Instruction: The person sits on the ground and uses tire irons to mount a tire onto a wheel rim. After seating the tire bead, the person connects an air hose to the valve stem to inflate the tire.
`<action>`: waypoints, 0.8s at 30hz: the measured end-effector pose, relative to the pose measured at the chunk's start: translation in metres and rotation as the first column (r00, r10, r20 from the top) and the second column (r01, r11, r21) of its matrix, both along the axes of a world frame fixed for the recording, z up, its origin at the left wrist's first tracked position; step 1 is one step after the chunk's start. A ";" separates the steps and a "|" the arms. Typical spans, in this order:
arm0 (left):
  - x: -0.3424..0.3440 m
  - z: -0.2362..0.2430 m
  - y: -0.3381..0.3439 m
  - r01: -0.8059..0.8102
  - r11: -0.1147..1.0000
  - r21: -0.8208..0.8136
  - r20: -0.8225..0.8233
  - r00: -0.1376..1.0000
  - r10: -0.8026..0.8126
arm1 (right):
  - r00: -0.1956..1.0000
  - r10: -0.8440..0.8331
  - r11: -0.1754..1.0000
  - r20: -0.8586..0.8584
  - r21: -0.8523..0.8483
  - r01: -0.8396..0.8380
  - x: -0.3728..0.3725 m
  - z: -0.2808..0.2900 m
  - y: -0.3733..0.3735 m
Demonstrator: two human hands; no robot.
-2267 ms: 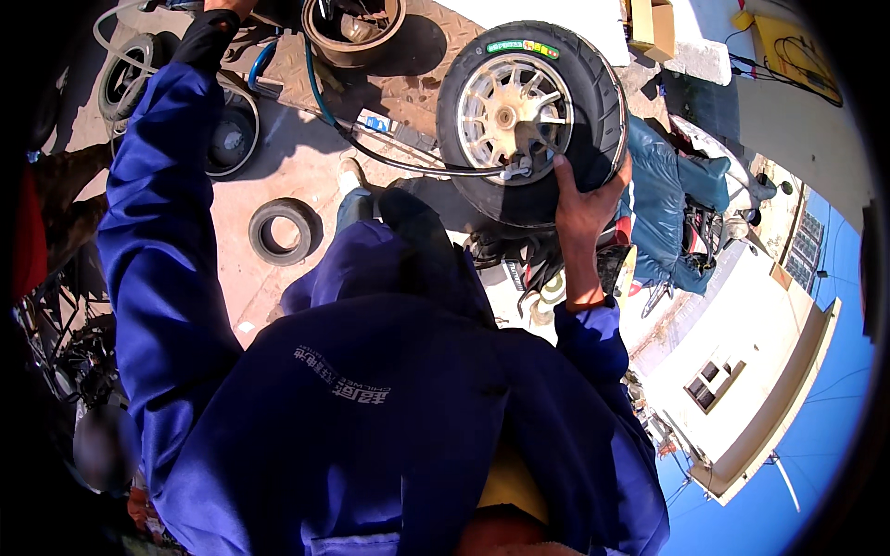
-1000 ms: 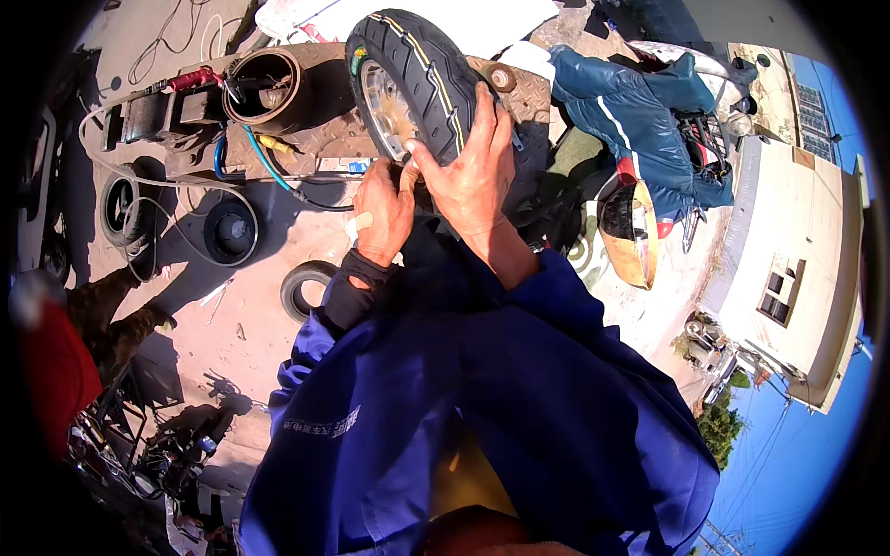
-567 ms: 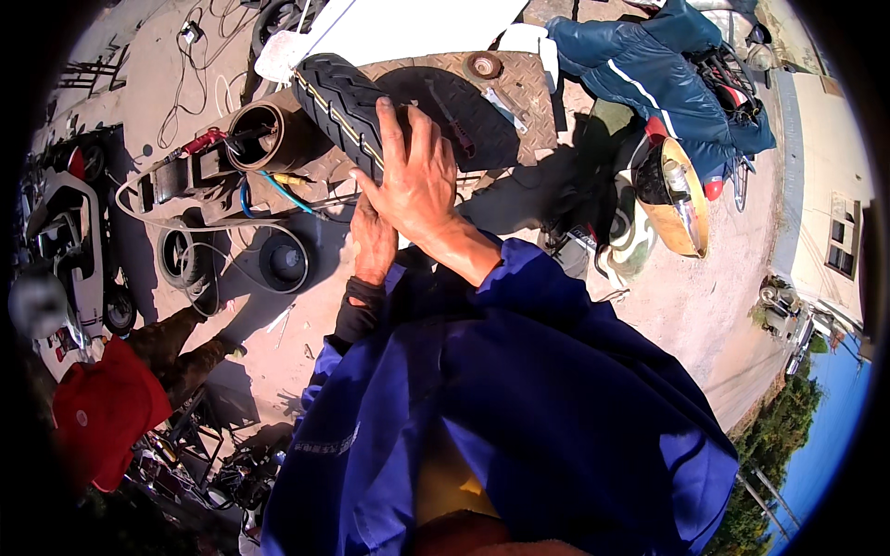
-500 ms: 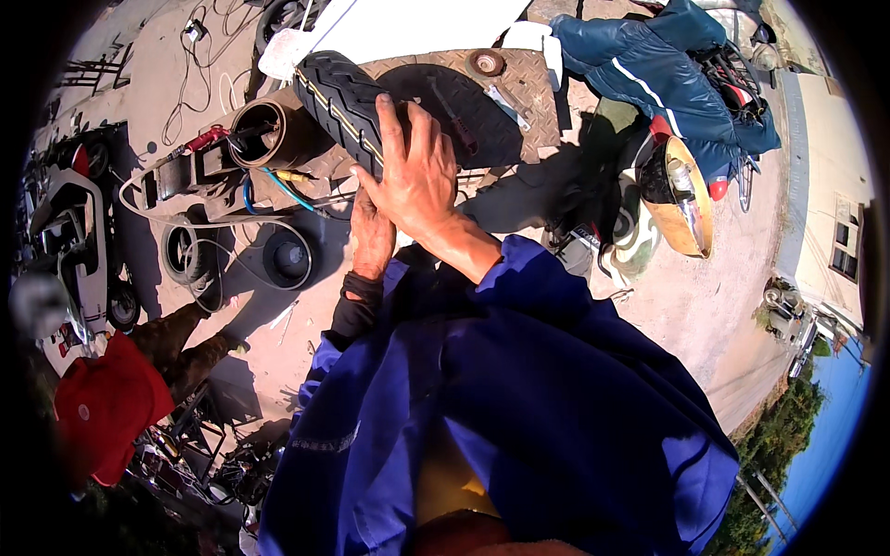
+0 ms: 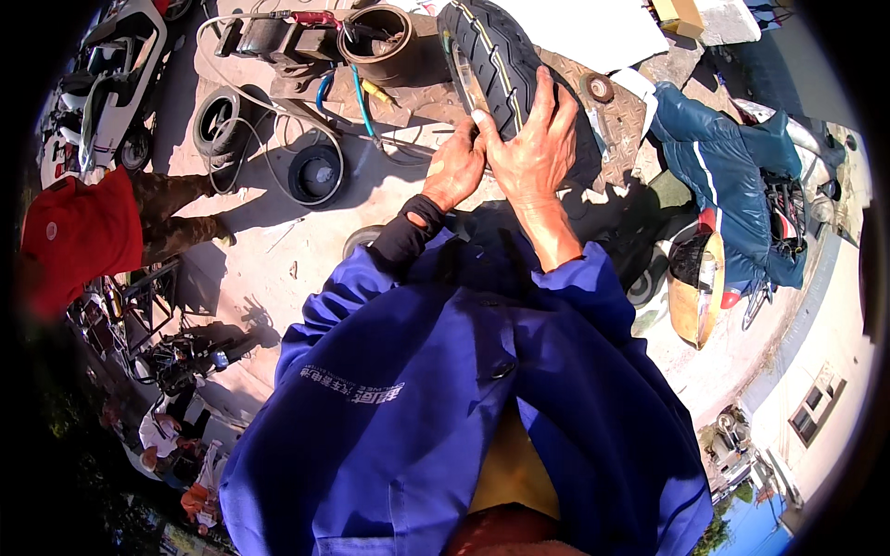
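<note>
A black tire (image 5: 508, 67) with a pale line along its tread stands on edge at the top middle, over a patterned metal plate. My right hand (image 5: 536, 153) grips its near end, fingers stretched over the tread and the thumb at the sidewall edge. Close beside it, my left hand (image 5: 456, 165) is closed at the tire's near left edge, its fingertips partly hidden. The two thumbs nearly meet. Left of the tire stands a brown metal cylinder (image 5: 400, 63) with blue and yellow hose ends near it.
A black tub (image 5: 315, 174) and a worn tire (image 5: 221, 127) lie left, with a looping air hose. A person in red (image 5: 82, 227) is at far left, near a white scooter (image 5: 116, 79). Right are a tape roll (image 5: 599, 88), a padded cover (image 5: 714, 176) and a yellow container (image 5: 697, 296).
The view has shifted, so the surroundings sit differently in the picture. The tire has turned to show its open inner side, and my left hand has come up to its left edge.
</note>
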State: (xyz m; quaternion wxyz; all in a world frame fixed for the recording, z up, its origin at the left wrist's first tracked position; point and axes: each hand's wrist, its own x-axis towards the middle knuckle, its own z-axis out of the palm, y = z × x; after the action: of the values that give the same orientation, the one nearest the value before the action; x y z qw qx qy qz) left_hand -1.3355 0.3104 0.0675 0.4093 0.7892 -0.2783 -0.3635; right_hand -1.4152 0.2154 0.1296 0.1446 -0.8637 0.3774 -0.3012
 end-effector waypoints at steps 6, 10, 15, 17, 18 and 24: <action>-0.024 0.006 0.008 0.032 0.999 -0.028 0.225 0.974 -0.025 | 0.999 0.051 0.999 0.003 0.018 -0.051 -0.015 0.003 -0.004; -0.003 -0.015 -0.002 -0.051 0.998 -0.047 -0.364 0.931 0.031 | 0.993 0.116 0.991 -0.013 0.073 -0.115 -0.024 0.006 -0.007; -0.006 -0.023 -0.004 0.195 0.947 -0.254 0.334 0.937 -0.103 | 0.983 0.185 0.982 0.008 0.047 -0.185 -0.026 0.005 -0.026; -0.002 -0.019 -0.009 0.226 0.920 -0.319 0.350 0.930 -0.107 | 0.978 0.210 0.975 0.006 0.068 -0.210 -0.026 0.007 -0.039; 0.001 -0.018 -0.006 0.214 0.928 -0.304 0.070 0.977 -0.202 | 0.974 0.226 0.972 0.001 0.059 -0.226 -0.025 0.008 -0.045; -0.026 -0.057 0.014 0.324 0.934 0.150 0.290 0.889 -0.355 | 0.943 0.332 0.938 0.027 0.095 -0.333 -0.022 0.005 -0.094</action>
State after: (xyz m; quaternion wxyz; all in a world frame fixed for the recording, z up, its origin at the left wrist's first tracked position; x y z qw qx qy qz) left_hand -1.3618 0.3246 0.0103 0.2512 0.7948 -0.4550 -0.3133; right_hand -1.4371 0.1211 0.1346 0.2379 -0.9051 0.2398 -0.2581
